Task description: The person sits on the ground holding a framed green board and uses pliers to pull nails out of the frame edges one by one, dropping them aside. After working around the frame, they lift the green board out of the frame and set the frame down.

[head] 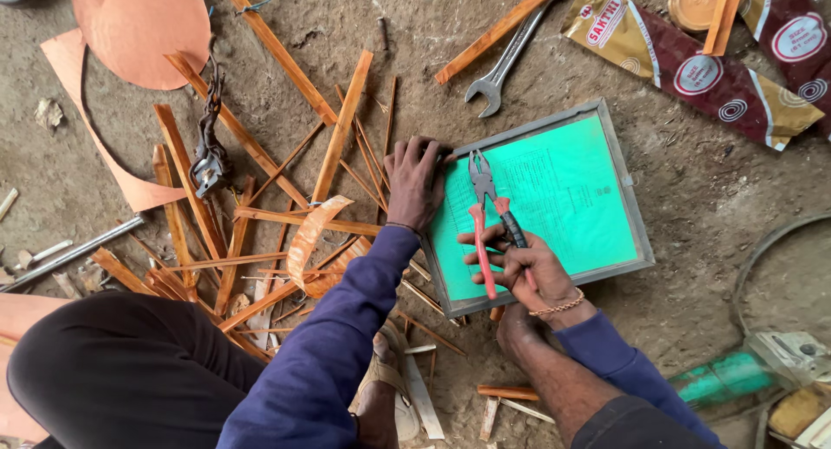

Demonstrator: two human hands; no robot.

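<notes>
Hands meet at a green framed sheet [554, 198]: left hand [415, 180] flat on its left edge, right hand [524, 267] gripping red-handled pliers [486, 208] above it.

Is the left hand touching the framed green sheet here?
Touching. The head view shows the left hand pressed flat on the upper-left corner of the framed green sheet, its fingers overlapping the metal rim with no gap visible.

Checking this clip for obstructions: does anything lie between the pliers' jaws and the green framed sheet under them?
Nothing visible does. The right hand holds the red-handled steel pliers directly over the green sheet in its grey metal frame; the left hand rests at the frame's left edge, beside the jaws.
</notes>
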